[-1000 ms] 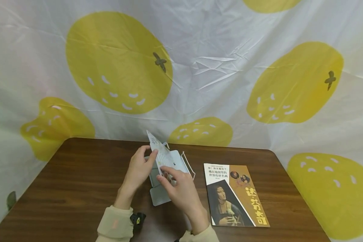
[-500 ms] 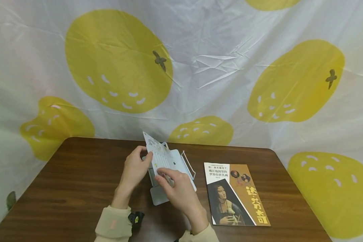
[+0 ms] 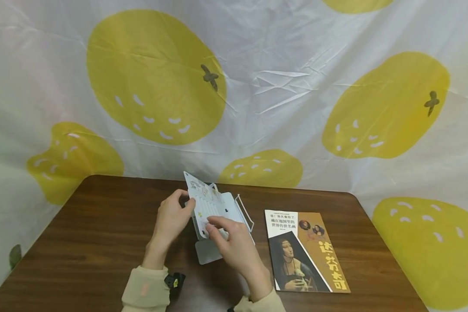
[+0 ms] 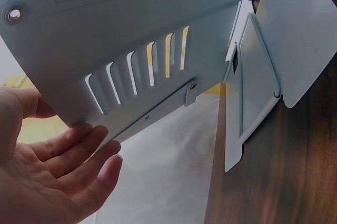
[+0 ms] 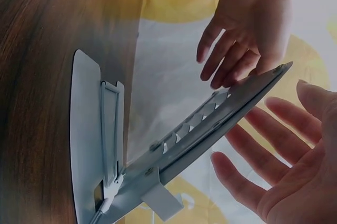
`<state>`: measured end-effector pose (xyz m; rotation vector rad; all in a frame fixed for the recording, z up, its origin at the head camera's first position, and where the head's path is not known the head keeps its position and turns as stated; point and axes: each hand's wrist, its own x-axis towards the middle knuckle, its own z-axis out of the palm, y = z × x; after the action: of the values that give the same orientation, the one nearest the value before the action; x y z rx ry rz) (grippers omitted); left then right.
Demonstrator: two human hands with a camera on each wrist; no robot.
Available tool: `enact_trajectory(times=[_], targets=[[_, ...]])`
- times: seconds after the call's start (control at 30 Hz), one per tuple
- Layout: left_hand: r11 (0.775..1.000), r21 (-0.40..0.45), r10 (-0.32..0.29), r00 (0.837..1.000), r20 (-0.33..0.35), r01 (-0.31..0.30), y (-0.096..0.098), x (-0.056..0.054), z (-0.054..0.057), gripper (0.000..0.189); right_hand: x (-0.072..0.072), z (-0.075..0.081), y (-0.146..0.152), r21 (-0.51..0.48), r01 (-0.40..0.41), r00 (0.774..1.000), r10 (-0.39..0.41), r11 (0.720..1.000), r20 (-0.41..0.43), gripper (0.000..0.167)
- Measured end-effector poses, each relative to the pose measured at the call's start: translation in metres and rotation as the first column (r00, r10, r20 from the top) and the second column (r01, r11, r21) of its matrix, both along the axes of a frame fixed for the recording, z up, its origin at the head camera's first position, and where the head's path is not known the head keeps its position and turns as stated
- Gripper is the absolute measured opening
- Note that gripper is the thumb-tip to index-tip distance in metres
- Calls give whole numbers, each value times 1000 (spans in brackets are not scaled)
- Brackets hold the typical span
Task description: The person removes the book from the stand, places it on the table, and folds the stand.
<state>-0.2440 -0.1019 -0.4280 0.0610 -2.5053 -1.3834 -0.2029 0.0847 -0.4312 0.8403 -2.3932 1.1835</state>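
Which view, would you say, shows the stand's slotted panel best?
The left wrist view: the slotted panel looms large, its back clear. The head view shows its printed front, smaller; the right wrist view shows it steeply foreshortened.

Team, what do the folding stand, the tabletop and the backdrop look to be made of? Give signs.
Stand: likely painted or coated sheet metal, matte grey; thin edges, cut slots, riveted joints.

Tabletop: dark brown, low-sheen wood or wood-look laminate; grain streaks show, but can't tell which.

Backdrop: probably thin synthetic fabric, slightly shiny, with printed yellow fruit; creases catch the light.
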Motion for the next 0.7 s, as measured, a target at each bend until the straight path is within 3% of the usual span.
enact_trajectory(times=[0.33, 0.7], targets=[[1000, -18, 4, 1000, -3, -4, -3, 2, 0, 23, -2, -5, 2, -13, 5, 1000, -5, 1000, 30, 21], [998, -65, -8, 1000, 20, 9, -8, 4, 0, 28, -11, -13, 12, 9, 96, 995, -96, 995, 33, 19]])
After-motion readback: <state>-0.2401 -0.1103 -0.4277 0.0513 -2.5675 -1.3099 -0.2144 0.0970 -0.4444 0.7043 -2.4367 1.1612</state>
